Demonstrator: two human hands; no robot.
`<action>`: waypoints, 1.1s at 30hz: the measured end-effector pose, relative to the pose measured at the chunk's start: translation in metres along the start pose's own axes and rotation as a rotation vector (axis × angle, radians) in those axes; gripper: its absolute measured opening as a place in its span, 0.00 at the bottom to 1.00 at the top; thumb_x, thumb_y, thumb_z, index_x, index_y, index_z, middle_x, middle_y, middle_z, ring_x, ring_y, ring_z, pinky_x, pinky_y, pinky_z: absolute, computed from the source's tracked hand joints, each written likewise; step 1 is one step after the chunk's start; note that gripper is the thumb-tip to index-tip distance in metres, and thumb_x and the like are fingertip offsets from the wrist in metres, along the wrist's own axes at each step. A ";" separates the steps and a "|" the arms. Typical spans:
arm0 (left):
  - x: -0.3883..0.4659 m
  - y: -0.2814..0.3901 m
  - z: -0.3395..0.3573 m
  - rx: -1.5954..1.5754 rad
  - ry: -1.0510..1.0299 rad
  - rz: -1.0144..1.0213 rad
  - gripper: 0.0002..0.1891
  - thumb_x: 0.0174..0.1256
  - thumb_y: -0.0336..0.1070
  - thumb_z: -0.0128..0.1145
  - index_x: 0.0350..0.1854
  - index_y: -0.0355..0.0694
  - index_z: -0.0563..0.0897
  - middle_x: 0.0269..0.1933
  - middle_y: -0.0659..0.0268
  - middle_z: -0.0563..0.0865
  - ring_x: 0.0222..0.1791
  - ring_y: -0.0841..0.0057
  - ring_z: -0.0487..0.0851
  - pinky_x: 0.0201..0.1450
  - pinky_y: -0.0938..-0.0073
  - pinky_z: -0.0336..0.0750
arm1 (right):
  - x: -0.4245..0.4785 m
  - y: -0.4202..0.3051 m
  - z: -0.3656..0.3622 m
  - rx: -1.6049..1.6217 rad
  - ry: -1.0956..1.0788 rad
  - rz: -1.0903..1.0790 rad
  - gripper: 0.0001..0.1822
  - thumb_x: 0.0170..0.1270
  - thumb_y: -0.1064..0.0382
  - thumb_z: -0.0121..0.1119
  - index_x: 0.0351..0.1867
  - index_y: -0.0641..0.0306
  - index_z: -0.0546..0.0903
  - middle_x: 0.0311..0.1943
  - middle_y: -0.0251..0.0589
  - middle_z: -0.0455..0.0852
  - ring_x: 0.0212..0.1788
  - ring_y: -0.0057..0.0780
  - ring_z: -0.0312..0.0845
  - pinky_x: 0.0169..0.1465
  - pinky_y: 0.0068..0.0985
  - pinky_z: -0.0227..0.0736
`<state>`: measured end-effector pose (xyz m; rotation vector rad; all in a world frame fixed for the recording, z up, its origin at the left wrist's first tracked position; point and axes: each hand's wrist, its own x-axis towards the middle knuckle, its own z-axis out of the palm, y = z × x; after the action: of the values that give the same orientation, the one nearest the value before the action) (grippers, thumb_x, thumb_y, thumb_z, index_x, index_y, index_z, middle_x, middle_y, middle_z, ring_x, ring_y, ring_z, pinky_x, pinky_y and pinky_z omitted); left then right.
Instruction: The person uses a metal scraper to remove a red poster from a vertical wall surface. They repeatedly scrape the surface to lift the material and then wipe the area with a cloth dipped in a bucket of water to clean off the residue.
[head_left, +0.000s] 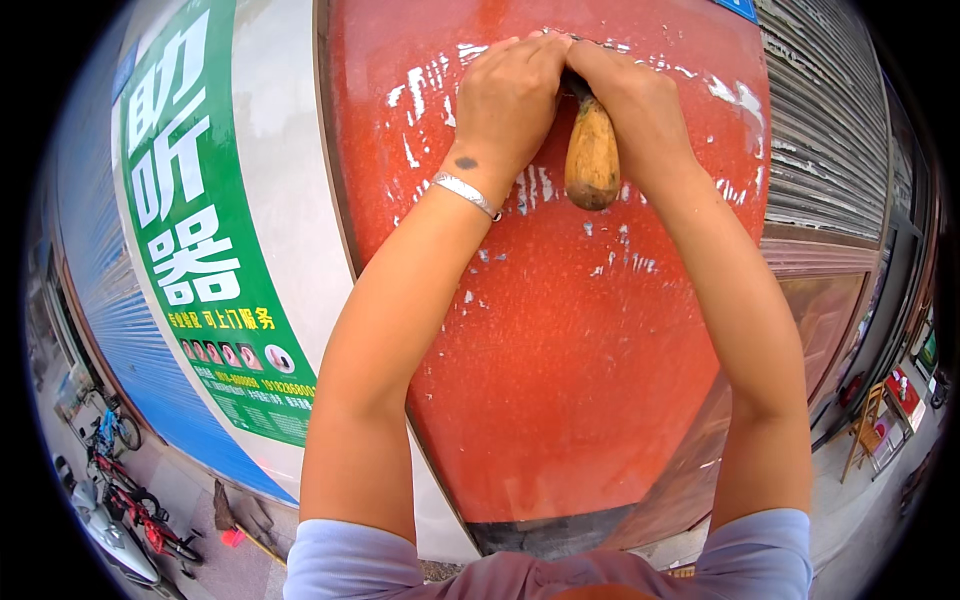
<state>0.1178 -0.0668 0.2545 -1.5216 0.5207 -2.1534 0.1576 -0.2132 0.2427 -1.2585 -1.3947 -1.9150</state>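
Both of my arms reach up to a red wall panel (555, 360) that bears patches of whitish residue. My right hand (630, 94) is closed around the upper part of a tool with a worn wooden handle (592, 161), whose butt points down toward me. My left hand (514, 97), with a silver bracelet (465, 193) on its wrist, meets the right at the top of the tool; its fingertips lie near the tool's dark metal part. The tool's working end is hidden behind the fingers, so its kind cannot be told.
A green poster (202, 225) with writing covers the pale wall at left. A ribbed shutter (821, 120) adjoins the panel at right. Bicycles (124, 480), a scooter (109, 532) and a broom (259, 544) are at lower left; a wooden folding chair (866, 427) stands by a red-topped table (905, 394) at right.
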 end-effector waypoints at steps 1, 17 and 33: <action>0.000 0.001 -0.002 -0.017 -0.034 -0.015 0.10 0.56 0.28 0.58 0.41 0.40 0.84 0.41 0.64 0.89 0.42 0.68 0.87 0.51 0.69 0.80 | 0.000 -0.001 -0.002 -0.009 -0.041 0.004 0.07 0.56 0.68 0.56 0.37 0.60 0.75 0.34 0.42 0.84 0.37 0.43 0.83 0.36 0.35 0.79; -0.019 -0.010 -0.027 -0.111 0.002 0.068 0.08 0.56 0.29 0.61 0.39 0.42 0.82 0.36 0.65 0.88 0.38 0.67 0.86 0.46 0.68 0.80 | -0.011 -0.020 0.001 0.118 -0.067 0.037 0.08 0.54 0.68 0.59 0.37 0.59 0.77 0.32 0.39 0.84 0.35 0.39 0.84 0.36 0.31 0.81; -0.045 -0.010 -0.041 -0.022 -0.007 0.064 0.09 0.55 0.27 0.59 0.39 0.42 0.84 0.38 0.66 0.88 0.41 0.69 0.86 0.52 0.69 0.80 | -0.028 -0.027 0.034 -0.041 0.179 -0.195 0.06 0.53 0.70 0.59 0.32 0.60 0.74 0.28 0.40 0.82 0.35 0.38 0.84 0.35 0.30 0.81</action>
<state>0.0911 -0.0310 0.2119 -1.5024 0.5843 -2.0999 0.1636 -0.1753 0.2077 -0.9715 -1.4347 -2.1376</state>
